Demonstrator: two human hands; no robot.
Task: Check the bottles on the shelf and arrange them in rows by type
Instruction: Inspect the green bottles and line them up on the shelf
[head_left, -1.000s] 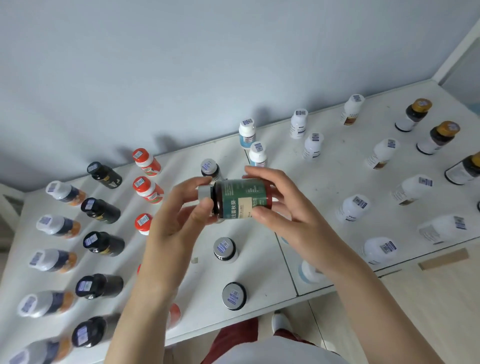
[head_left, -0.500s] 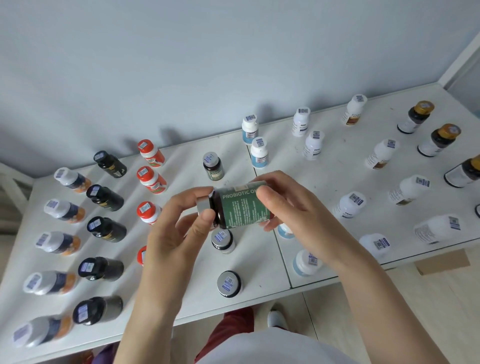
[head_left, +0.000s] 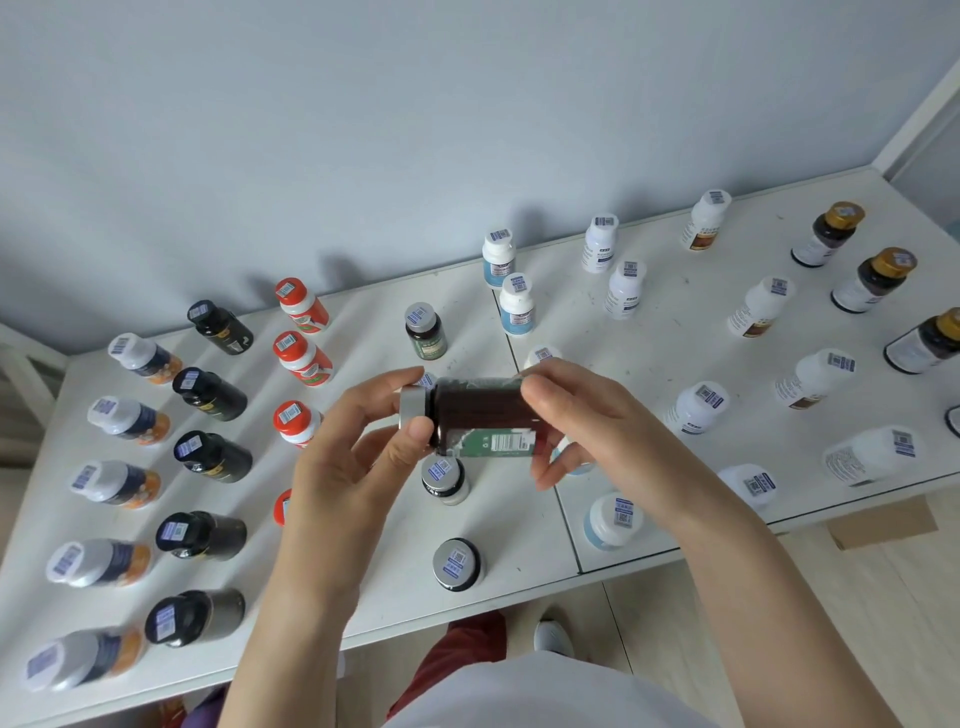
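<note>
Both hands hold a dark brown bottle with a green label (head_left: 480, 415) sideways above the white shelf (head_left: 374, 603). My left hand (head_left: 358, 457) pinches its silver cap end; my right hand (head_left: 587, 426) grips its base end. The brown glass faces up and the label's barcode edge shows at the bottom. Under it, matching green-label bottles stand in a column: one at the back (head_left: 426, 332), one just below the held bottle (head_left: 444, 478), one near the front (head_left: 457, 564).
On the left stand columns of white-capped orange bottles (head_left: 140, 358), black bottles (head_left: 218, 327) and red-capped bottles (head_left: 301, 306). To the right are blue-label bottles (head_left: 514, 304), white bottles (head_left: 761, 306) and gold-capped bottles (head_left: 831, 234). The wall rises right behind the shelf.
The held bottle has been turned about its long axis: the green label front faced up before, now bare brown glass faces up. Both hands stay on it at about the same place.
</note>
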